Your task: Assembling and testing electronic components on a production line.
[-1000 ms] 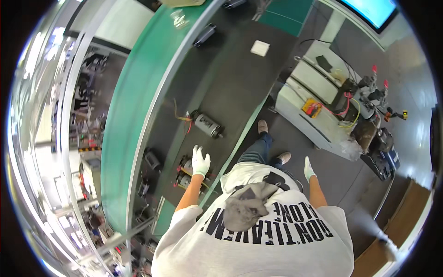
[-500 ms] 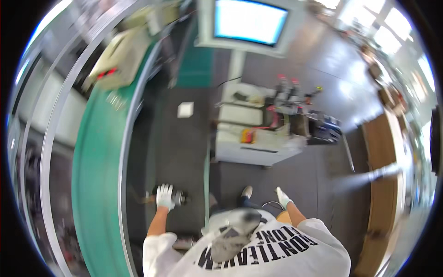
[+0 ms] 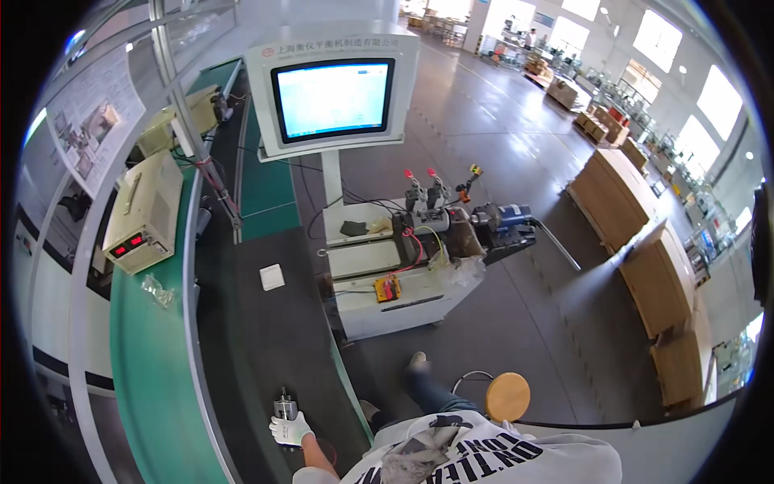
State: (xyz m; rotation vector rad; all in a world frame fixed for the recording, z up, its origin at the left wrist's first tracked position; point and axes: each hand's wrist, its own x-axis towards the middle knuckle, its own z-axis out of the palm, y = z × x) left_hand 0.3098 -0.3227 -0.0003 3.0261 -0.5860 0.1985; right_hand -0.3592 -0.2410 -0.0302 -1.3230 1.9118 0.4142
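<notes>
My left hand, in a white glove, is low in the view over a dark conveyor belt. Its fingers are closed round a small metal motor with a thin shaft pointing away from me. The glove hides the near end of the motor. My right hand does not show. Farther up the belt lies a small white square.
Right of the belt stands a pale machine with a screen, clamps and a blue motor. A green bench carrying a beige instrument runs along the left. A round stool and brown boxes are rightward.
The view has swung, and the machine and screen now sit farther left. My left hand keeps hold of the motor, whose shaft now points away. My right hand has left the view.
</notes>
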